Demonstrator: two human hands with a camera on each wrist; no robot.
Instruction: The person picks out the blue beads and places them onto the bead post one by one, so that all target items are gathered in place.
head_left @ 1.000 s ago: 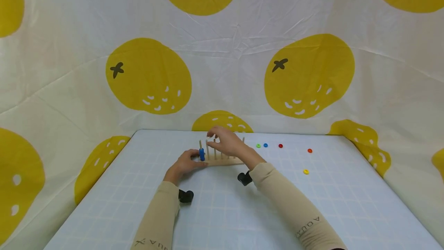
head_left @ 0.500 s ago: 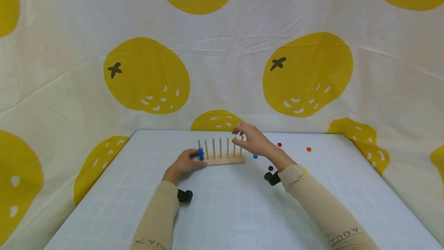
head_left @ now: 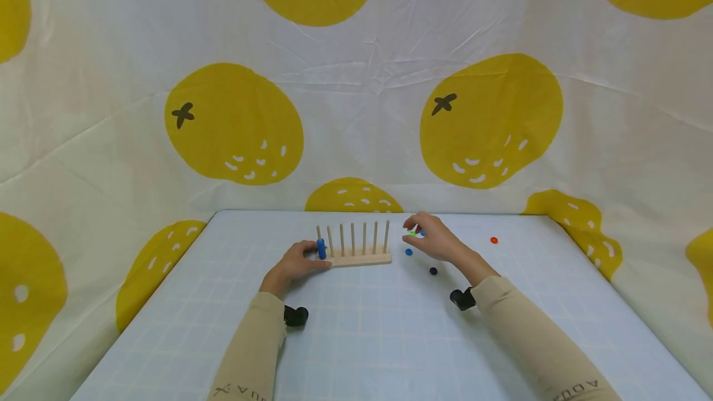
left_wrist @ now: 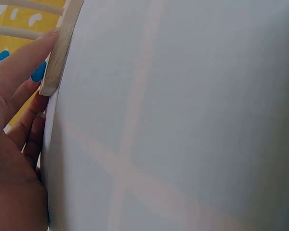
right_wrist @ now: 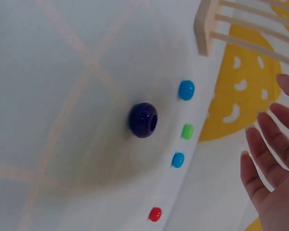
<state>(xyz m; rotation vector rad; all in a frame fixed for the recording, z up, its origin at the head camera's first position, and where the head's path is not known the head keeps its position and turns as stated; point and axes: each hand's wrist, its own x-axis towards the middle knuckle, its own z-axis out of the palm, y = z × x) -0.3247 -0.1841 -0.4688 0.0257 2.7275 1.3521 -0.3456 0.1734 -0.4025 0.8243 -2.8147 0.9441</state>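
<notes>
A wooden peg rack [head_left: 361, 260] with several upright pegs stands near the back of the table. Blue beads [head_left: 321, 249] are stacked on its leftmost peg. My left hand [head_left: 291, 265] grips the rack's left end, the thumb on the front of the base and the fingers round the end. To the right of the rack hovers my right hand [head_left: 437, 240], fingers apart and holding nothing. Below it in the right wrist view are a dark purple bead [right_wrist: 140, 120], a blue bead [right_wrist: 186, 90], a green bead [right_wrist: 187, 131], another blue bead [right_wrist: 178, 160] and a red bead [right_wrist: 155, 214].
An orange bead [head_left: 494, 240] lies farther right on the checked tablecloth [head_left: 362, 327]. Behind the table hangs a white curtain [head_left: 362, 129] printed with large yellow fruits. Black wrist cameras sit at both sleeve cuffs.
My right hand has moved right, from above the left pegs, past the rack's right end to the loose beads. My left hand has stayed on the rack.
</notes>
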